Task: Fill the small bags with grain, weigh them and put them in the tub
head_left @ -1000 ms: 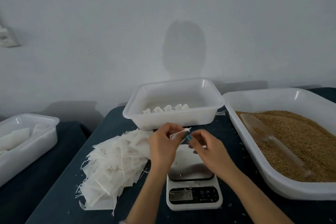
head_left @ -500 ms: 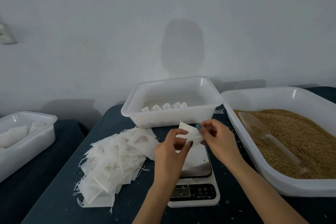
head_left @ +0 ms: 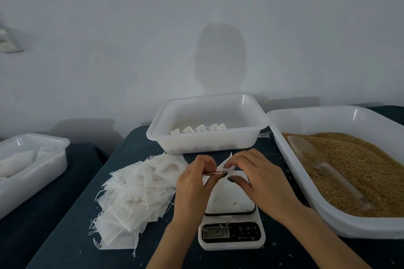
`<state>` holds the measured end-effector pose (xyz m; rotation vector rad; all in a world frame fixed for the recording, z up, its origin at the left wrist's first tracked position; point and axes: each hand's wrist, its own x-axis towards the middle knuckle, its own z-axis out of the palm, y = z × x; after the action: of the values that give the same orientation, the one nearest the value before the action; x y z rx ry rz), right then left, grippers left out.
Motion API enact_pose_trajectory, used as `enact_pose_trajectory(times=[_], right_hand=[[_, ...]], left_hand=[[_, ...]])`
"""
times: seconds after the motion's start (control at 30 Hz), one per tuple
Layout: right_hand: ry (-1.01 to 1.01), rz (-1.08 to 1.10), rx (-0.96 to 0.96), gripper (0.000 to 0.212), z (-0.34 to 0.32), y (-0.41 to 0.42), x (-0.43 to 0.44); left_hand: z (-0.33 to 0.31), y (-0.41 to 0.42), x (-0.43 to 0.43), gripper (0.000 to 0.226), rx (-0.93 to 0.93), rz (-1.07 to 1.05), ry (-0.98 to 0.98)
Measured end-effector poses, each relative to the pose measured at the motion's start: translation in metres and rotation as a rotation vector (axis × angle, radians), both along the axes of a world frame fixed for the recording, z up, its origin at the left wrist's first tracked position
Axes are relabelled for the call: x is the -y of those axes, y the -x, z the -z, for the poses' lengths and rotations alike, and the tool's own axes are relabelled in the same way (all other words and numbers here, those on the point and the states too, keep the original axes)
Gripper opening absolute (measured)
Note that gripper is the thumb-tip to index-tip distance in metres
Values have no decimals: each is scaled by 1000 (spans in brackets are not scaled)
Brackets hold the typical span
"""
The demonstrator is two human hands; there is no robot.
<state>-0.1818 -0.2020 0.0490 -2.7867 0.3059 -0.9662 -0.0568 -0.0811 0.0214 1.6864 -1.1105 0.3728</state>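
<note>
Small bag (head_left: 227, 165): held just above the digital scale (head_left: 231, 236), pinched at its mouth by left hand (head_left: 194, 181) and right hand (head_left: 262, 183). Step judged: bag being opened, apparently unfilled. Next: mouth to be spread, grain (head_left: 371, 177) right of the scale to be scooped in.

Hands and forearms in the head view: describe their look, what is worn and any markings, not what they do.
The left hand and the right hand are bare: no gloves, rings, watch or bracelet show. Both forearms are uncovered down to the frame's edge, with no sleeve in sight. The nails that show on the fingers carry dark polish.
</note>
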Motion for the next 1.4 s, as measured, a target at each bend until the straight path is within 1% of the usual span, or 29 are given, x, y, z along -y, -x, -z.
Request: enact_pose_trajectory(times=[0.07,0.13,0.17,0.2,0.27,0.3,0.33,0.4,0.53,0.6,0.7,0.83,0.93,1.0,1.07,1.13,1.17,1.2,1.27,1.33,1.4], right_hand=[[14,-2,-9,22,0,-1,3],[-49,-23,4,19,0,-2,6],[-90,-41,12,17,-1,-3,8],[-116,-61,22,17,-2,-4,9],[-140,-111,34,16,-6,-4,10],[-144,-138,36,16,-8,-4,8],[-134,-163,37,16,-10,-3,7],[-92,-194,17,15,-14,-1,4],[-23,-191,-70,16,-19,5,-1],[44,-173,-77,22,-20,7,-3],[100,-168,-68,24,-18,9,-1],[114,-194,-79,31,-15,9,4],[99,-210,-78,29,-19,11,5],[32,-193,-61,25,-28,16,10],[-53,-92,-16,24,-40,23,27],[-125,83,-12,18,-47,32,57],[-150,203,-76,16,-49,38,76],[-180,339,-193,13,-48,45,97],[-200,573,-509,20,-42,60,132],[-159,696,-792,29,-31,70,155],[-161,754,-968,37,-22,74,162]], left_hand=[[0,-2,-1,29,8,3,-8],[-4,-3,-1,34,-25,39,-14],[-6,-3,-2,36,-68,96,-15],[-7,-4,-2,44,-136,179,-45],[-8,-7,-3,72,-239,325,-206],[-8,-8,-3,79,-257,360,-294],[-8,-9,-3,80,-266,390,-354],[-7,-11,-1,71,-268,419,-404],[-4,-15,1,47,-239,388,-405],[-2,-17,2,38,-251,394,-401],[-2,-17,-1,26,-247,421,-381],[-1,-19,-2,23,-204,419,-412],[0,-21,-1,20,-209,381,-423],[1,-23,-2,33,-209,323,-411],[2,-27,-4,40,-196,260,-377],[4,-30,-5,34,-202,222,-367],[5,-32,-6,30,-209,206,-368],[6,-34,-6,28,-214,193,-367],[8,-36,-7,29,-210,180,-369],[9,-35,-7,33,-202,185,-373],[9,-33,-6,36,-203,185,-365]])
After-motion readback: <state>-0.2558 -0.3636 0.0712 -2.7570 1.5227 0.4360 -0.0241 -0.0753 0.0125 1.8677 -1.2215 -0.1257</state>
